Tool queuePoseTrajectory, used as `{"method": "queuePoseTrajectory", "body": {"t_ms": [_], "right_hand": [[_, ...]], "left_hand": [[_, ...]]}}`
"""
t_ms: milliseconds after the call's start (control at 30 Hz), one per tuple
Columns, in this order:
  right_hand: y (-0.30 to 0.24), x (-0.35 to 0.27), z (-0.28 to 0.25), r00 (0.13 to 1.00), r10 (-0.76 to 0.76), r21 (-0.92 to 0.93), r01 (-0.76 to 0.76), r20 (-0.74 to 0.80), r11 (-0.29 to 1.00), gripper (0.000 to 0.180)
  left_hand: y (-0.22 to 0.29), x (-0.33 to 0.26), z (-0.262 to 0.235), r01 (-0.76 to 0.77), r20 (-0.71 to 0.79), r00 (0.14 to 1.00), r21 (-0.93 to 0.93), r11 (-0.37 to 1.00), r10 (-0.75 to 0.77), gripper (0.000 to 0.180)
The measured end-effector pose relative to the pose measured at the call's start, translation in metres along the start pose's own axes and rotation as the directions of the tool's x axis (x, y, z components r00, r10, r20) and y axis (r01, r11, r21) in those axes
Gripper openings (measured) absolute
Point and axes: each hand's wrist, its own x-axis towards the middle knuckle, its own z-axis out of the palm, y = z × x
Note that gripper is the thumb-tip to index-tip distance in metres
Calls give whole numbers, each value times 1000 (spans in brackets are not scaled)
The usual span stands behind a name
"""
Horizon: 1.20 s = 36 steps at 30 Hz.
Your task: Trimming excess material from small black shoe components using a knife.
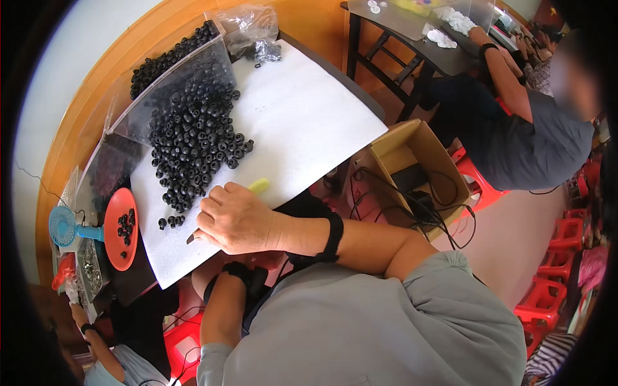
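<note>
Tool (pixel 260 185), likely light and stiff, best held by its green handle (pixel 258 187), sits in your right hand (pixel 235 219), black parts (pixel 193 135) at eleven o'clock; your left hand is hidden, its hold untellable.

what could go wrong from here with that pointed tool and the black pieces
The right hand holds a yellow-green-handled knife-like tool with its tip exposed; a slip might nick skin or the white sheet. The small black ring-like pieces lie loose in a heap, so a nudge might scatter some.
</note>
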Motion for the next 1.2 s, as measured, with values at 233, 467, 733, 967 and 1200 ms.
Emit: {"method": "queuePoseTrajectory", "body": {"t_ms": [233,467,733,967,1200], "right_hand": [[-1,4,-2,1000,-26,9,26,-11,1000,27],[1,6,-6,1000,-1,46,0,16,999,28],[3,6,-12,996,-28,82,21,81,996,28],[1,9,-11,990,-64,135,46,129,990,23],[7,8,-15,992,-66,110,54,111,992,24]], "left_hand": [[-8,-18,-6,169,69,985,-179,969,-159,27],[-24,-70,-33,391,102,919,-359,848,-380,26],[-10,-128,-68,538,121,791,-605,587,-600,26],[34,-196,-64,230,-188,864,-678,698,-467,34],[123,-266,-149,279,-151,791,-773,569,-593,16]]}}
